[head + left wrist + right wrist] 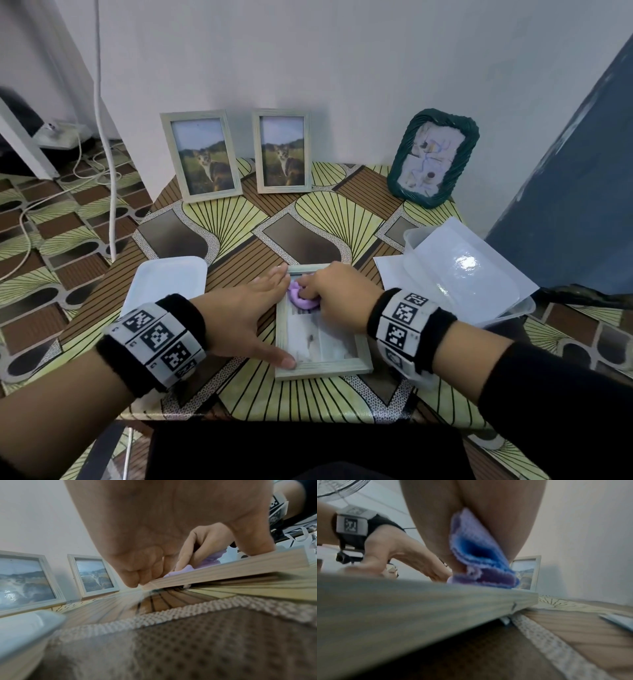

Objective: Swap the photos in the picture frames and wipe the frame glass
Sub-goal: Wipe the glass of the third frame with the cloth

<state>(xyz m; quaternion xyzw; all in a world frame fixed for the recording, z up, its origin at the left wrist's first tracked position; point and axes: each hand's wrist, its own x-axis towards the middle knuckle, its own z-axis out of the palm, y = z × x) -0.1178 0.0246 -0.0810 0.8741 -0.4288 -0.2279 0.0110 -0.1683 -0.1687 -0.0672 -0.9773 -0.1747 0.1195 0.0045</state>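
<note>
A pale wooden picture frame (322, 370) lies flat, glass up, near the table's front edge; its side shows close up (223, 568) (419, 601). My right hand (334, 286) pinches a bunched purple cloth (303, 298) (476, 555) and holds it down on the glass at the frame's far end. My left hand (257, 310) (154, 527) lies along the frame's left side. Its thumb presses the near left corner and its fingers rest at the far left corner. The photo under the glass looks pale and is hard to make out.
Two pale frames with cat photos (202, 156) (282, 150) and a dark green frame (433, 157) lean on the back wall. A white tray (168, 282) lies left of my left hand. A clear plastic tub (462, 274) and white sheets sit right.
</note>
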